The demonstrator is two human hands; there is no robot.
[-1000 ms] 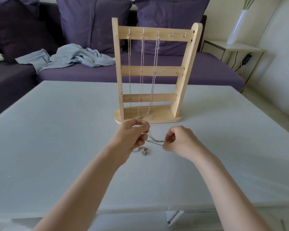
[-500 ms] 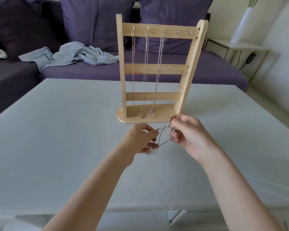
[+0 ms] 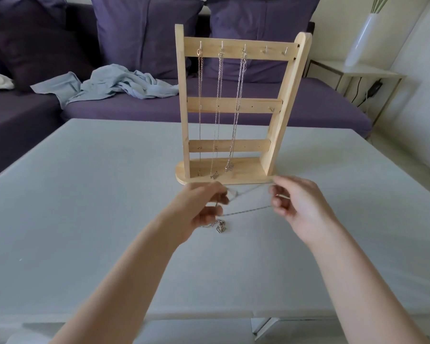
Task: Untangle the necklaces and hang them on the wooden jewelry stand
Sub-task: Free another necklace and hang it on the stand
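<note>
The left hand and the right hand each pinched a thin silver necklace, stretched in two strands between them just above the worktop. Its pendant end lay bunched under the left hand. Just behind the hands, near the worktop's far edge, stood the wooden jewelry stand with three hung chains
</note>
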